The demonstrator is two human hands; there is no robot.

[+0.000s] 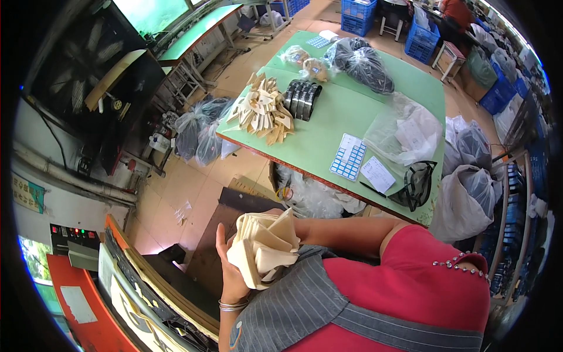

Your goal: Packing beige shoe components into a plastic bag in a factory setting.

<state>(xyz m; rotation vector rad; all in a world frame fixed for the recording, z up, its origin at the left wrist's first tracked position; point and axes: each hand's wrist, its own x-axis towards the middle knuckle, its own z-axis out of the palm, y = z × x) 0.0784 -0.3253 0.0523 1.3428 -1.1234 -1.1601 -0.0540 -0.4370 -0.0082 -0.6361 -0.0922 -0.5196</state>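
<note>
My left hand grips a fanned bundle of cream-coloured flat cut pieces from the left and below, close to my chest. Bangles ring that wrist. My right forearm comes in from the right. My right hand is mostly hidden behind the top of the bundle and holds it from the far side. On the green table ahead lie a loose pile of the same cream pieces and a row of black pieces.
The table also carries a blue sticker sheet, a white slip, a pen, clear and dark plastic bags and black straps. Filled bags stand on the floor at both table ends. A red machine is at lower left, blue crates behind.
</note>
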